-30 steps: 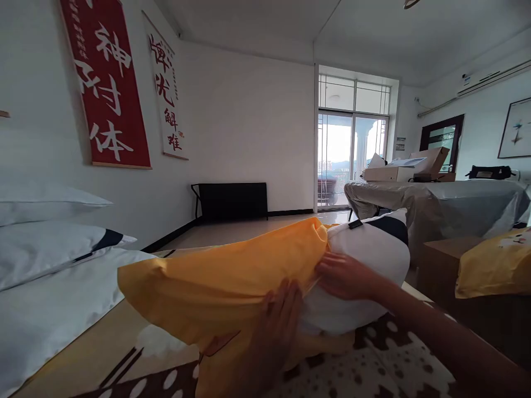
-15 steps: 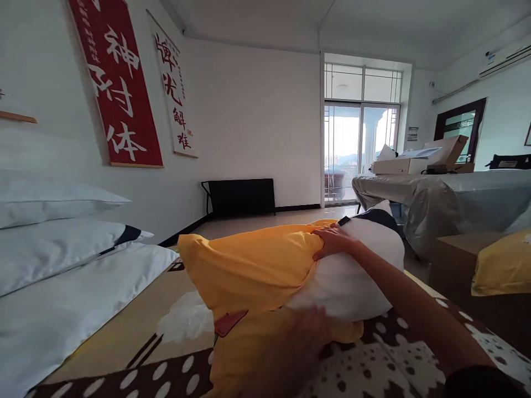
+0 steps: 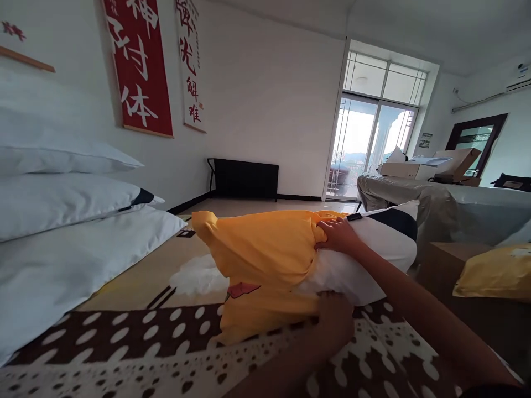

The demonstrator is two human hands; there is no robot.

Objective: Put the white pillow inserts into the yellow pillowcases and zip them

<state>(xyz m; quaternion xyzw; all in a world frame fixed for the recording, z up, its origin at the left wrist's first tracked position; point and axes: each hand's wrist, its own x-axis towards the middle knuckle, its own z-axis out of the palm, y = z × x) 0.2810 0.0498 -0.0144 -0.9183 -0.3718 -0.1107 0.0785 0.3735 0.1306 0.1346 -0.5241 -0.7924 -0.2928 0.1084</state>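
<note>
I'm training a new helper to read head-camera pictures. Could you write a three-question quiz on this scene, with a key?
1. True or false: the yellow cover covers part of the white pillow next to the hands.

2. What is stacked at the left of the picture?
A) cardboard boxes
B) white pillows
C) folded towels

3. Which of the person's hands grips the cover's edge near the small black tag?

Key:
1. True.
2. B.
3. The right hand.
</note>
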